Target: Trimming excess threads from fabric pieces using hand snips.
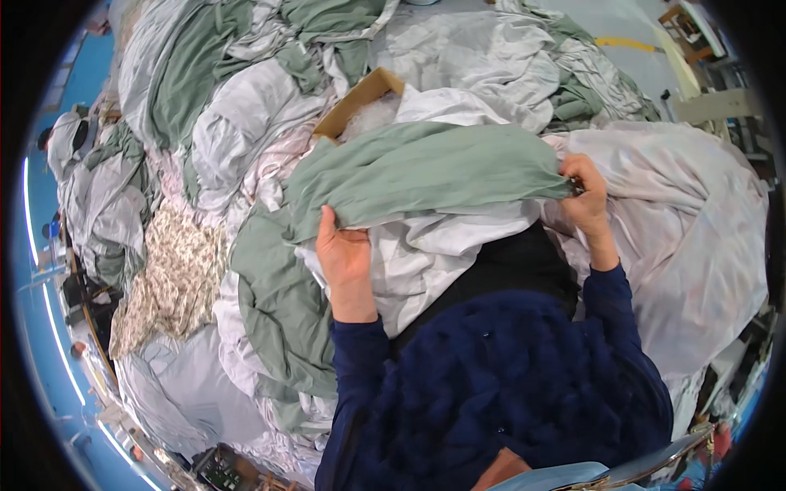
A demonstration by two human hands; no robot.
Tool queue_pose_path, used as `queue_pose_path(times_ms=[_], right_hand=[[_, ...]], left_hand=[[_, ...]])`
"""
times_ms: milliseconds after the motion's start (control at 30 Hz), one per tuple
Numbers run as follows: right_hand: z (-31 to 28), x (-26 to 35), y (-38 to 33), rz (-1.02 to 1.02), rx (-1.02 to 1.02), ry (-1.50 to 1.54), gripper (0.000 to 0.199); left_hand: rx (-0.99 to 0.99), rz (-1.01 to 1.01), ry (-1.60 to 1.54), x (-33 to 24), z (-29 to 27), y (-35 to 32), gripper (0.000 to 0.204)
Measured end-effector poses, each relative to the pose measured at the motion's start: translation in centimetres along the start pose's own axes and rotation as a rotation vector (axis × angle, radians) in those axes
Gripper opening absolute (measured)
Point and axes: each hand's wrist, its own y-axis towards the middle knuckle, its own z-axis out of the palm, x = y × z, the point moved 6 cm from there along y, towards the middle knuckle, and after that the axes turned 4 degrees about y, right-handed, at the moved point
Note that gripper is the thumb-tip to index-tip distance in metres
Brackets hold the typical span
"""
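Note:
A green cloth [434,164] with a white layer [426,245] below it stretches between my two hands, in front of my body. My left hand [344,258] grips its near left edge, thumb on top and the fingers mostly hidden beneath. At the right end, my right hand [585,196] is closed with the fingers bent around the cloth's gathered corner. A small dark spot shows between these fingers, too small to name. More green cloth [282,303] hangs in folds left of my left forearm.
Large heaps of white and green fabric [246,123] rise ahead. An open cardboard box [381,82] with clear plastic stands just beyond the cloth. Patterned fabric [172,274] lies at left, pale pinkish fabric [671,229] at right. Several people appear small at the far left.

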Motion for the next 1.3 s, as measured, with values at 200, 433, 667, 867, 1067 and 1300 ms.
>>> queue_pose_path(times_ms=[200,433,667,867,1067,1300], right_hand=[[-1.7,-3.7,-0.1,0.122,-0.184,0.084,0.027],[-2.6,-7.9,-0.5,0.717,-0.367,0.475,0.02],[-1.8,-0.7,-1.3,0.402,-0.236,0.16,0.027],[10.7,11.4,1.7,0.079,0.168,0.167,0.047],[16.7,12.2,3.1,-0.127,0.245,0.138,0.052],[15.0,11.5,3.6,-0.108,0.296,0.092,0.036]], left_hand=[[-0.007,0.003,-0.036,1.0,0.0,-0.8,0.034],[0.083,-0.009,-0.03,3.5,1.4,-2.2,0.032],[0.114,-0.049,0.023,4.0,1.9,-3.1,0.03],[0.124,-0.026,0.077,4.3,2.7,-3.8,0.03],[0.183,-0.025,0.027,4.1,4.7,-5.0,0.03],[0.083,-0.163,-0.075,5.2,3.7,-5.0,0.029]])
